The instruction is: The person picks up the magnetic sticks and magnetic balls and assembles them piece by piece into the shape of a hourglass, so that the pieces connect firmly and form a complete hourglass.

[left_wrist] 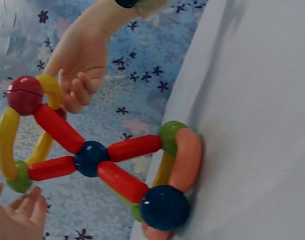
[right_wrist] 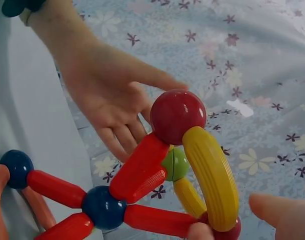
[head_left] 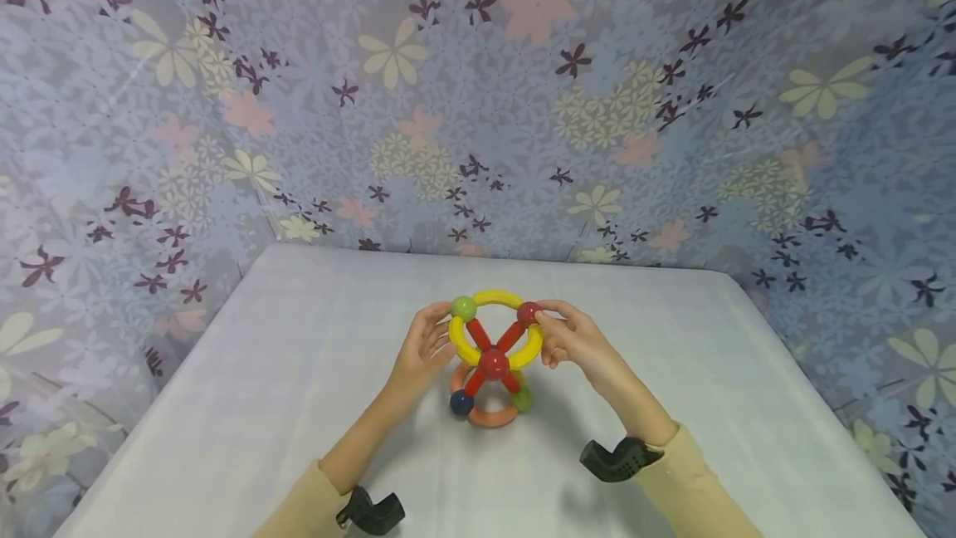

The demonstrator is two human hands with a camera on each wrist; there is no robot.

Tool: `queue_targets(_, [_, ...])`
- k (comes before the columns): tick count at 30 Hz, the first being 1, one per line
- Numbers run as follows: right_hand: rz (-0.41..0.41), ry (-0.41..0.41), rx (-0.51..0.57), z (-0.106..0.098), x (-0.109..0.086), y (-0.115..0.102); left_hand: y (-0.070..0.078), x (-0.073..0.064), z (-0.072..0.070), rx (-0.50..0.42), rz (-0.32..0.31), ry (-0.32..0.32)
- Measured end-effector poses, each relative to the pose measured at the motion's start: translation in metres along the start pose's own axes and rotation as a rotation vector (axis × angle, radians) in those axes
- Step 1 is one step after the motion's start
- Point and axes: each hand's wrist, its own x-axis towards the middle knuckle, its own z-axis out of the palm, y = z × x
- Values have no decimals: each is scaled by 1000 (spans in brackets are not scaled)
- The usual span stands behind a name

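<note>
A ball-and-rod construction toy (head_left: 493,364) stands on the white table. Red straight rods (left_wrist: 60,128) meet at a dark blue ball (left_wrist: 91,159) in its middle. Yellow curved rods (right_wrist: 212,177) form the upper ring, and orange curved rods (head_left: 493,418) lie at the base. My right hand (head_left: 578,343) pinches the dark red ball (head_left: 528,313) at the ring's right between thumb and forefinger. At the ring's left, my left hand (head_left: 421,355) has its relaxed fingertips right at the light green ball (head_left: 464,308), its thumb lower and apart from it.
The table (head_left: 336,314) has a white cloth and reaches back to a floral curtain (head_left: 478,106). Black wrist devices (head_left: 621,460) sit on both forearms, over beige sleeves (head_left: 690,480). The toy's lower balls, dark blue (head_left: 461,403) and green (head_left: 522,398), are near the cloth.
</note>
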Motion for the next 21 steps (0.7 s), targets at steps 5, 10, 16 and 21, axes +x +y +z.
queue_targets(5, [-38,10,-43,2,-3,-3,6,0,2,107,-33,-14])
queue_targets(10, [-62,35,-83,4,0,-1,8,-2,5,143,-1,5])
queue_targets(16, [-46,47,-92,2,5,0,8,-4,8,172,53,36])
queue_targets(21, [16,61,-78,2,13,-2,6,-5,10,199,61,65])
